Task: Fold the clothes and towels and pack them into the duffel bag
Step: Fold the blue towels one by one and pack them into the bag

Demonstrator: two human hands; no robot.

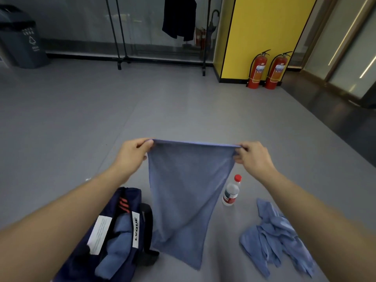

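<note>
Seen from the head camera, the likeliest fault is a crooked fold. The soft blue terry towel (183, 200) hangs free from its top hem alone, its lower end skewed to one side. If the corners are brought together without squaring them, the halves would probably land askew (and a lumpy bundle wastes room in the bag). A slipped pinch would drop a corner onto the grey floor (81, 119). A swing of the cloth could also topple the clear plastic water bottle with a red cap (231, 192), which stands upright just beside the towel's right edge. The left hand (132, 153) pinches the towel's upper left corner between thumb and curled fingers, and the right hand (252, 157) pinches the upper right corner likewise. The hem runs taut between them and the cloth hangs below. The navy fabric duffel bag (133, 197) lies open on the floor under the left forearm, with folded blue cloths (120, 239) inside. A crumpled light-blue garment (274, 241) lies unfolded on the floor under the right forearm.
</note>
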